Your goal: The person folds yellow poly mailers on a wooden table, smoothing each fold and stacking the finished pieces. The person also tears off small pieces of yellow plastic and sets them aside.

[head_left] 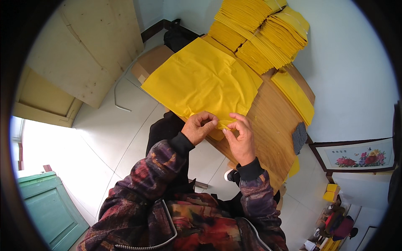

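Observation:
A large yellow fabric-like sheet lies creased over the wooden table, its near edge gathered between my hands. My left hand is closed, thumb and forefinger pinching that near edge. Just to its right, my right hand holds the same edge between thumb and a bent finger, with its forefinger raised. A small fold of the yellow material bunches up between my fingertips. Whether the sheet has one layer or several, I cannot tell.
Tied yellow stacks rise at the table's far end. A folded yellow piece and a dark grey cloth lie along the right side of the wooden table. A cardboard box stands far left; a framed flower picture is at right.

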Available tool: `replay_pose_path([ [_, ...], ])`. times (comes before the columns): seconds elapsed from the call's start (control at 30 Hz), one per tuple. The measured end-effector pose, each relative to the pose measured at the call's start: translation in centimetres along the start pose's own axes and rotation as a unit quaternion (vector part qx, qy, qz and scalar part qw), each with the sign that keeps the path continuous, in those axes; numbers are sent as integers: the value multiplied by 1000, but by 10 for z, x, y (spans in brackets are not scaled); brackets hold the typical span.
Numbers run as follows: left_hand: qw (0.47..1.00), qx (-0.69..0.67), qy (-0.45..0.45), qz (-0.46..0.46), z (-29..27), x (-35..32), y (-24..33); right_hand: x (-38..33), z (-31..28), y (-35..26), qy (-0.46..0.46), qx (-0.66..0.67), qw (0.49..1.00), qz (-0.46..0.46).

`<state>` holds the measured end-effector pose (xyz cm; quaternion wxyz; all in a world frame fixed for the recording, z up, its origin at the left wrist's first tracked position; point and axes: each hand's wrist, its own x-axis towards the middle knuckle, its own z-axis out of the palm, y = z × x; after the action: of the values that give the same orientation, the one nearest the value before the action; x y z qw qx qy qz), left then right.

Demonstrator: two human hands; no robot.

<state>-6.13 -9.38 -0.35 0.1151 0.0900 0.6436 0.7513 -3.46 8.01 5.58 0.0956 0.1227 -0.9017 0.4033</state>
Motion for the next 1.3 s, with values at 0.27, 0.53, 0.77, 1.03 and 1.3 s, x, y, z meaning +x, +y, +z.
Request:
replay_pose_path([
  [0.27, 998, -42, -36, -40, -5, 1, -5, 3, -1, 0, -6, -4, 1000, -5],
  [0.53, 995, 83, 6, 55, -2, 4, -6, 0, -5, 6, 45, 55, 997, 12],
  [0.77, 979, 107, 16, 173, -9, 29, 34, -27, -17, 18, 111, 62, 985, 119],
  [1.03, 970, 219, -35, 102, -31, 32, 30, -45, 11, 15, 25, -12, 1000, 9],
  [1.3, 984, 157, -20, 86, -36, 24, -7, -39, 20, 25, 6, -147, 986, -83],
])
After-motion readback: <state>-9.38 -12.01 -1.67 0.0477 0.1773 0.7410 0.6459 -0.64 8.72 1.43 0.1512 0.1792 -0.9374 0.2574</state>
